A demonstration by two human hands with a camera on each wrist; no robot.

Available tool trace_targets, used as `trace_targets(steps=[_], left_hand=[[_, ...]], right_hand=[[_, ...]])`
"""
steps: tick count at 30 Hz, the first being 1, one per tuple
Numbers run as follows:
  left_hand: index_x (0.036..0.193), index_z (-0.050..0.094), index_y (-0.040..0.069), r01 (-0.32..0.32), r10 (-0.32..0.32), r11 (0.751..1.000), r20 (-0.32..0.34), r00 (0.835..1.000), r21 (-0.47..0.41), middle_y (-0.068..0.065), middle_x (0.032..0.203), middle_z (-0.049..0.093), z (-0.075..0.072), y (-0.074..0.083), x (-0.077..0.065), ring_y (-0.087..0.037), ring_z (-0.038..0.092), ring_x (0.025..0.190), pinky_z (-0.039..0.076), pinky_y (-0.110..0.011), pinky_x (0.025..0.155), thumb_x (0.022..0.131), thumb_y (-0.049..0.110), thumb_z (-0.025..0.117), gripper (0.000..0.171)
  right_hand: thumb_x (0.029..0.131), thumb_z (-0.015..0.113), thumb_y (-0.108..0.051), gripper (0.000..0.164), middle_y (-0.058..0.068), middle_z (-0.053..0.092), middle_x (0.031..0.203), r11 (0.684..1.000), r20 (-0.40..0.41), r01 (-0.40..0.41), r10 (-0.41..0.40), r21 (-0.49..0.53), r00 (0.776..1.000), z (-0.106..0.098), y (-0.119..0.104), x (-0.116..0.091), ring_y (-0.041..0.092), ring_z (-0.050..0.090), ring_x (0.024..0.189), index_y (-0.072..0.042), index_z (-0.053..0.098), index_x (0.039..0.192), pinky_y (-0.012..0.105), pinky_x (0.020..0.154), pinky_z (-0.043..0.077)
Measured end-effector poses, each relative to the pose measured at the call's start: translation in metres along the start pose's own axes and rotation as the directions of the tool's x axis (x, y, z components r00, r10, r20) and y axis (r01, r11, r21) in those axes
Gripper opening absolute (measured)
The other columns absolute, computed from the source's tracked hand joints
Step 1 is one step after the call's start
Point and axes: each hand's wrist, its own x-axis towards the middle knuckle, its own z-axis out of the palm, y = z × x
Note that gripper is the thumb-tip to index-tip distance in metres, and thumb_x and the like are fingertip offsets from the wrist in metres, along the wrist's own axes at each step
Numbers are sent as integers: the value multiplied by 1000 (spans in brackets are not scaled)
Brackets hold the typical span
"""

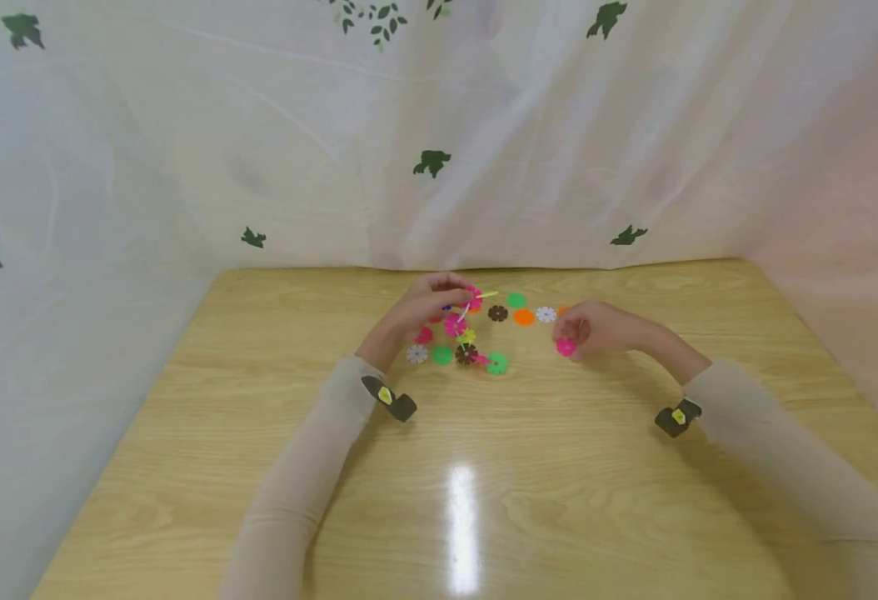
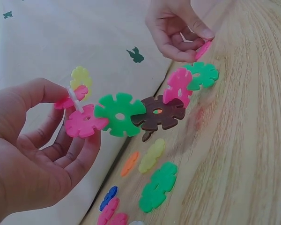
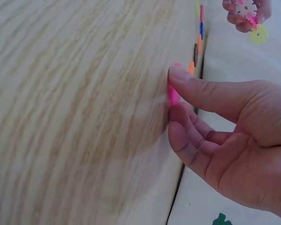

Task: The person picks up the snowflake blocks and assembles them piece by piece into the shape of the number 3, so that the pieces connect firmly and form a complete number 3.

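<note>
My left hand (image 1: 430,302) grips one end of a chain of linked snowflake discs with notched rims. In the left wrist view the chain runs from a yellow disc (image 2: 80,77) through pink and white ones by the fingers, then a green disc (image 2: 119,116), a brown disc (image 2: 166,115), a pink disc (image 2: 177,88) and a green end disc (image 2: 203,76). To the right, my right hand (image 1: 602,325) pinches a single pink disc (image 3: 173,96) between thumb and fingers, close over the table. The chain's end and this disc are apart in the head view.
Loose discs lie along the wooden table's (image 1: 379,483) far part: a brown disc (image 1: 497,313), an orange disc (image 1: 524,317), a white disc (image 1: 546,314) and several others near my left hand. Behind the table's back edge hangs a pale curtain (image 1: 319,167) with green leaf prints.
</note>
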Motion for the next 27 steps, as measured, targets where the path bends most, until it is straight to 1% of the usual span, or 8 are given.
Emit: trace_targets(steps=[4,9,13,18,21,24,27], left_hand=[[112,68,7,-1,1,1000,-4,1000,-19,1,101,69,0,0,0,-13,66,95,58,-22,77,97,11,67,15],[113,68,9,8,-8,1000,-9,1000,-12,1,104,68,-1,1,-1,-14,65,99,57,-23,79,98,14,67,16],[113,67,9,9,-10,1000,-8,1000,-10,1,104,68,-1,0,0,-13,65,98,56,-23,76,98,14,67,16],[113,67,7,-3,3,1000,-4,1000,-29,1,101,68,-1,1,0,-12,65,94,54,-20,71,98,12,66,16],[112,67,8,-1,0,1000,-9,1000,-29,1,102,69,-1,1,-1,-12,65,94,54,-20,69,98,13,67,15],[112,67,10,8,-8,1000,-16,1000,-18,1,103,68,-1,1,-1,-12,65,96,54,-20,69,98,14,67,15],[113,67,10,13,-13,1000,-20,1000,-15,1,104,68,-2,1,-1,-12,64,97,52,-21,71,98,15,67,15]], right_hand=[[79,80,7,22,14,64,88,1000,-13,-3,3,-4,1000,1,-2,0,18,55,79,1,70,98,22,69,50],[79,80,8,21,14,64,87,1000,-16,9,-10,-10,1000,1,-2,0,17,54,79,2,68,96,21,68,49],[80,77,9,22,13,62,84,1000,-8,10,-10,6,1000,1,0,1,16,53,77,3,68,99,20,66,48],[81,75,9,17,11,63,83,1000,4,-1,1,5,1000,2,-1,1,16,53,76,2,70,96,20,66,48],[81,78,5,19,11,63,85,1000,12,7,-7,-13,1000,2,-2,2,17,53,78,1,71,99,20,67,48],[80,83,-2,27,11,63,88,1000,24,15,-15,-5,1000,4,-3,3,18,54,79,-1,71,104,21,68,49],[79,87,-8,29,11,63,88,1000,36,25,-25,9,999,7,-4,6,17,55,79,-2,71,102,22,69,51]])
